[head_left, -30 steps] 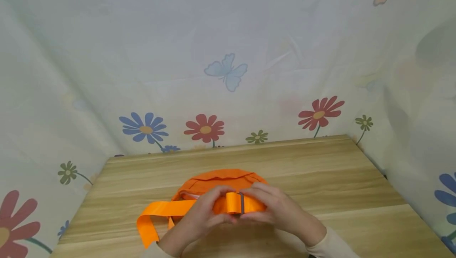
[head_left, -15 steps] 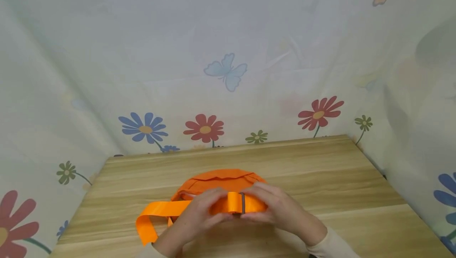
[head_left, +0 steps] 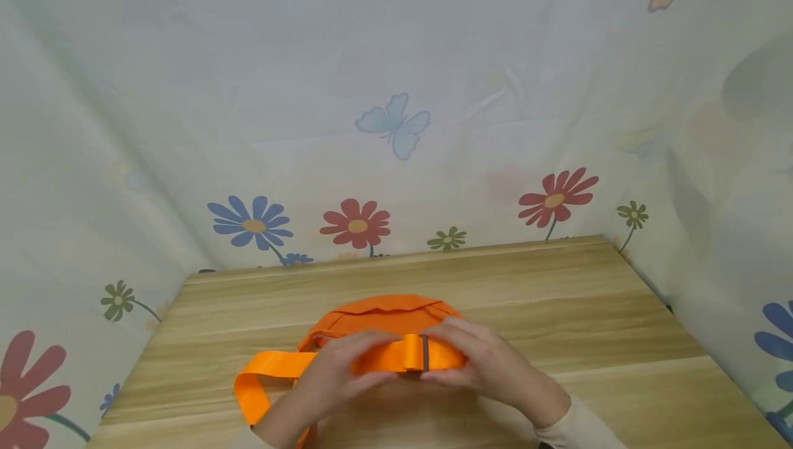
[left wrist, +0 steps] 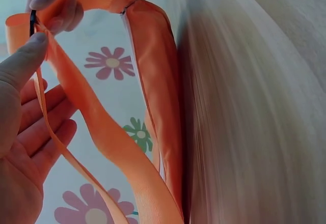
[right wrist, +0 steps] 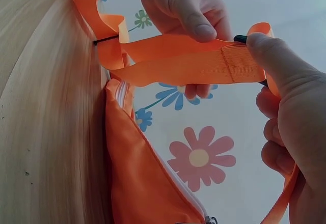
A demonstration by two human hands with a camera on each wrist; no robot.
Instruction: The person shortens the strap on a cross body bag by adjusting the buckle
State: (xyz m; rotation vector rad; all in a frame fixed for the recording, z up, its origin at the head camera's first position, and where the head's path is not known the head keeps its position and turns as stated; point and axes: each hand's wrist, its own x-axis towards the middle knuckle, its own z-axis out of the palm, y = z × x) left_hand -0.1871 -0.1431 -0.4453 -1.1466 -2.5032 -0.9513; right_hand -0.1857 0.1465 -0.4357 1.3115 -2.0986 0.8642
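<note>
An orange waist bag (head_left: 384, 315) lies on the table, its pale zip (right wrist: 175, 175) visible in the right wrist view. Its orange strap (head_left: 279, 364) is raised in front of it between both hands. My left hand (head_left: 331, 366) pinches the strap between thumb and fingers, left of a dark strap slider (head_left: 425, 352). At the slider, my right hand (head_left: 495, 370) grips the strap, thumb below and fingers above. A short strap loop (head_left: 411, 352) stands out beside the slider. In the left wrist view, a narrow strip of strap (left wrist: 71, 158) hangs past the left fingers.
Underneath is a wood-grain table (head_left: 557, 297). A pale cloth backdrop (head_left: 297, 132) with printed flowers and a butterfly surrounds it at the back and sides. Another dark slider (right wrist: 106, 39) sits on the strap near the bag's end.
My left hand has slid left along the strap, away from the slider, baring more strap between the hands. The right hand and slider have shifted very slightly right. The bag stays put.
</note>
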